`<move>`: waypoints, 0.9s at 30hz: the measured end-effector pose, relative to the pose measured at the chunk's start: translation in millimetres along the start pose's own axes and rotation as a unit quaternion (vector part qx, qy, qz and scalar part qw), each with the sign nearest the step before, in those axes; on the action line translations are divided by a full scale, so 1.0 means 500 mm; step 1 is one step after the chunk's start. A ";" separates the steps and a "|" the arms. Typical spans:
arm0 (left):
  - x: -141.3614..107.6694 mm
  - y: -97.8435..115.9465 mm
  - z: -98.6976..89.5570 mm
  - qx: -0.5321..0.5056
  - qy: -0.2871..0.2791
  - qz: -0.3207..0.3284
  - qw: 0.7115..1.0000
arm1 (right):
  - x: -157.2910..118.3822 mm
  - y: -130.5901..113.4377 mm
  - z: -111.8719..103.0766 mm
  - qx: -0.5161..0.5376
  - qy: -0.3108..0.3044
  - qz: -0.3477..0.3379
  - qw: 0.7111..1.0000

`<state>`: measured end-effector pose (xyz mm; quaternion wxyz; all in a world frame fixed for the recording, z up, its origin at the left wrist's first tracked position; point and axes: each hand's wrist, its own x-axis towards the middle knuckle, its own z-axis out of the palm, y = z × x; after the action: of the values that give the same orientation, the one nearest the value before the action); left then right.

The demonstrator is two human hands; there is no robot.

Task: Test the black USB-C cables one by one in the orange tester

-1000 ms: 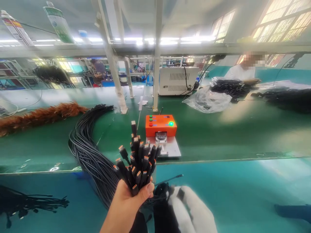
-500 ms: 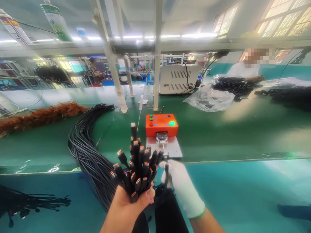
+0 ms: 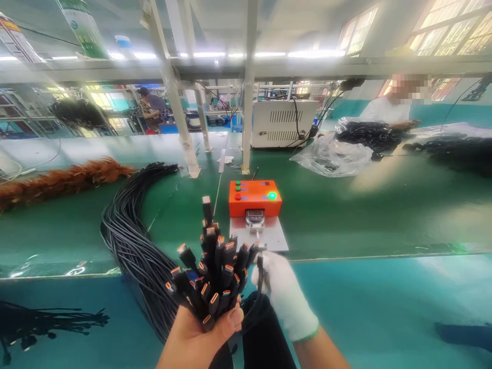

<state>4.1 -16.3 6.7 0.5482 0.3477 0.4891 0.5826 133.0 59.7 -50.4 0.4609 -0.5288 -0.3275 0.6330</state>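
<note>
USB-C cables [image 3: 226, 277] are held bunched in the left hand's [image 3: 203, 328] curled fingers; one cable [image 3: 260, 266] is pinched in the right hand's [image 3: 284, 292] fingers at the tabletop's [image 3: 334, 215] front edge, insertion unclear. Apparently mid-batch: one singled out, many left.

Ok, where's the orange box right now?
In the head view, the orange box sits just right of centre on the green bench, beyond the gloved right hand.

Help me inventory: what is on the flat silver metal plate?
A small black digital gauge and shiny metal fitting, before the orange rectangular box. Black cable plugs hide whatever lies at the plate's near left corner.
</note>
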 end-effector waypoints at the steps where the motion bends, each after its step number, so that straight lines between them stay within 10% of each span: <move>1: 0.000 -0.001 0.000 -0.005 0.001 0.001 1.000 | 0.004 0.001 0.001 -0.001 0.004 0.016 1.000; 16: 0.003 0.012 -0.011 -0.005 0.003 -0.015 1.000 | 0.011 0.002 -0.002 -0.003 -0.020 0.023 1.000; 21: 0.009 0.007 -0.020 0.029 -0.033 -0.021 0.999 | -0.038 -0.019 -0.062 -0.305 0.053 0.043 0.950; 24: 0.010 -0.001 -0.026 0.033 -0.039 -0.031 0.998 | -0.089 -0.054 -0.092 -0.394 0.189 -0.054 0.898; 27: 0.012 -0.010 -0.026 0.054 -0.038 -0.040 0.997 | -0.145 -0.092 -0.066 -0.259 0.175 -0.195 0.930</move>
<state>-7.6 -13.4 -2.2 0.5700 0.3790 0.5121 0.5189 177.2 6.4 10.3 0.4719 -0.6580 -0.4910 0.3215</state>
